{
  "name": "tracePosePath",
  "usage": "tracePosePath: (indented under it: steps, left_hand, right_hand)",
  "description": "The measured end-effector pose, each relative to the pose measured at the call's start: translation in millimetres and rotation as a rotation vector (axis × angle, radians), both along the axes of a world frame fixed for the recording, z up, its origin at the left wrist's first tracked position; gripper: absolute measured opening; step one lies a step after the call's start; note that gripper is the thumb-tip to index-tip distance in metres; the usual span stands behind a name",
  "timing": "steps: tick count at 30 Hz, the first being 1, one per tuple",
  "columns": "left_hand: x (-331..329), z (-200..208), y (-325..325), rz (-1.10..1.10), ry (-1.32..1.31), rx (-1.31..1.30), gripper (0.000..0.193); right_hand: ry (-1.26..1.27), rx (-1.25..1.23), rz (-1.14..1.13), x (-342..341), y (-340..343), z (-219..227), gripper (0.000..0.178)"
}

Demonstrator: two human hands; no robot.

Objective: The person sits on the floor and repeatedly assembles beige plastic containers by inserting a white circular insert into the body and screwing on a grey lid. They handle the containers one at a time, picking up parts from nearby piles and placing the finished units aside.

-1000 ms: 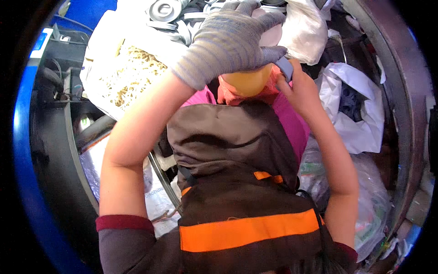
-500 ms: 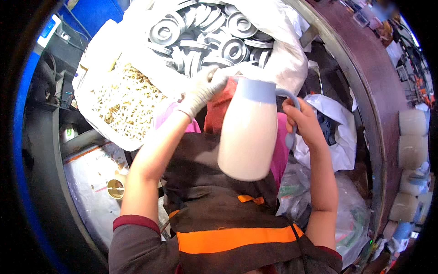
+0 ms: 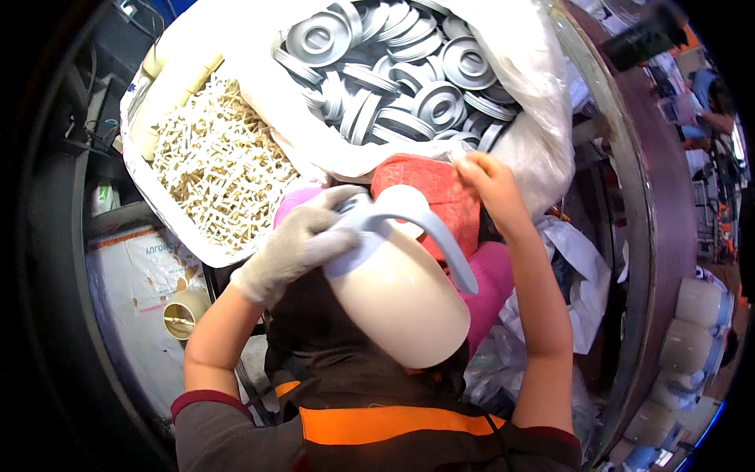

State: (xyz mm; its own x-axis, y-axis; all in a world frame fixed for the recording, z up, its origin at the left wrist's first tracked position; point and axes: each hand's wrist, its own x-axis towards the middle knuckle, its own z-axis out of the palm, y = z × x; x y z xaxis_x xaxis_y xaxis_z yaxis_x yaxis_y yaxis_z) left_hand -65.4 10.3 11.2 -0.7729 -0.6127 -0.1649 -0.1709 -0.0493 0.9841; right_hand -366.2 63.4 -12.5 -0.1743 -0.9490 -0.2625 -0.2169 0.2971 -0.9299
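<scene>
My left hand (image 3: 303, 245), in a pale knitted glove, grips a cream jug (image 3: 401, 299) by its blue-grey collar. The jug lies tilted over my lap, its base toward the lower right and its blue-grey handle (image 3: 440, 240) facing up. My bare right hand (image 3: 497, 189) is closed at the upper right edge of a red cloth (image 3: 429, 175) spread over my lap, and its curled fingers pinch the cloth. A white round thing (image 3: 403, 204) shows on the cloth behind the handle; what it is I cannot make out.
Ahead, a white bag holds several grey ringed lids (image 3: 393, 79). Left of it, small cream plastic pieces (image 3: 224, 165) fill another lined container. A cream cup-like part (image 3: 186, 315) sits at the left. More jugs (image 3: 692, 338) stand beyond the dark table edge (image 3: 653, 197) at the right.
The jug has gone from upright, with my right hand on its handle, to tilted in my left hand. My right hand has let go of the handle and moved to the red cloth.
</scene>
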Motion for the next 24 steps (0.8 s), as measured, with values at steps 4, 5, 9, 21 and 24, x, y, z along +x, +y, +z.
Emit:
tracePosePath:
  steps: [4,5,9,21,24]
  left_hand:
    - [38,-16,17,0.428,0.229,0.487,0.048]
    - [44,-26,19,0.474,0.268,0.531,0.050]
    - [50,-54,27,0.615,0.299,0.485,0.060]
    - [44,-69,21,0.726,0.754,0.719,0.046]
    - [49,-85,23,0.784,0.790,0.721,0.039]
  right_hand:
    - [0.707,-0.297,-0.052,-14,-93,-106,0.031]
    - [1.052,-0.327,-0.086,-10,-108,-121,0.032]
    - [1.240,-0.078,0.063,-17,-122,-150,0.034]
    - [0.816,-0.518,0.016,20,57,-104,0.033]
    - [0.829,-0.510,-0.227,31,48,-102,0.041]
